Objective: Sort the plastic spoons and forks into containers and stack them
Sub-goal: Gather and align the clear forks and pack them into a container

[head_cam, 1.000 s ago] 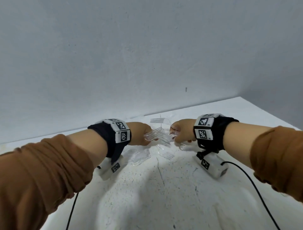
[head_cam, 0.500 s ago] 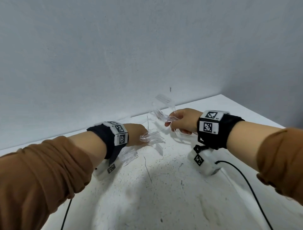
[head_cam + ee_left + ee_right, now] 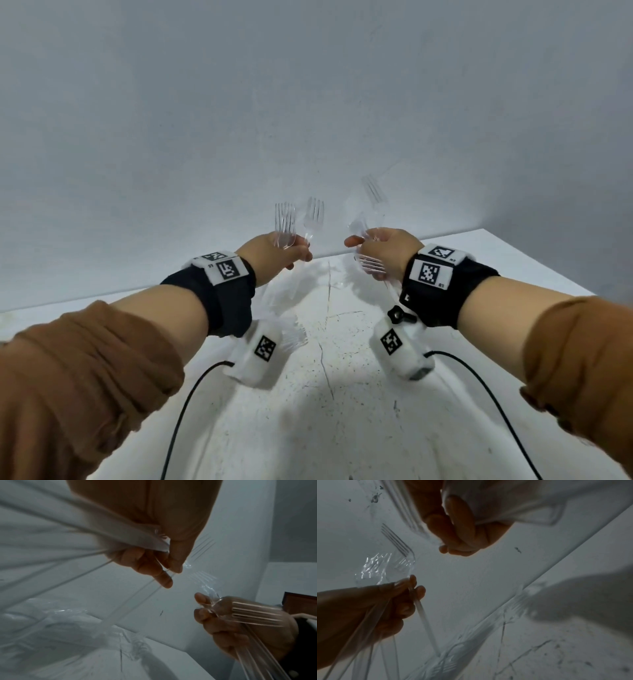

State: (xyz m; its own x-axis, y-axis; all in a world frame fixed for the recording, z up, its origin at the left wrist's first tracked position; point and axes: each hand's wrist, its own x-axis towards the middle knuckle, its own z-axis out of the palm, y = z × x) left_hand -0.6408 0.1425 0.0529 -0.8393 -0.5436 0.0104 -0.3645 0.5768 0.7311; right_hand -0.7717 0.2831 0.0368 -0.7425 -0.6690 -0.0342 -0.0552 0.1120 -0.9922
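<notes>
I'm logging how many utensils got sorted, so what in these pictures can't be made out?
- Fork count in the left hand: the clear forks overlap in the head view; streaked by blur in the left wrist view.
- Right hand: its forks are blurred, handles hidden in the fist.
- Utensils on the table: transparent, partly behind the wrists.
- Containers: none in any view.

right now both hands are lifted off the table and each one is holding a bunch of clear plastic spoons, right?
Not spoons: they are forks. The head view shows tines on the clear forks gripped by the left hand and on those in the right hand. The rest holds: both hands are lifted off the table, each gripping several.
</notes>
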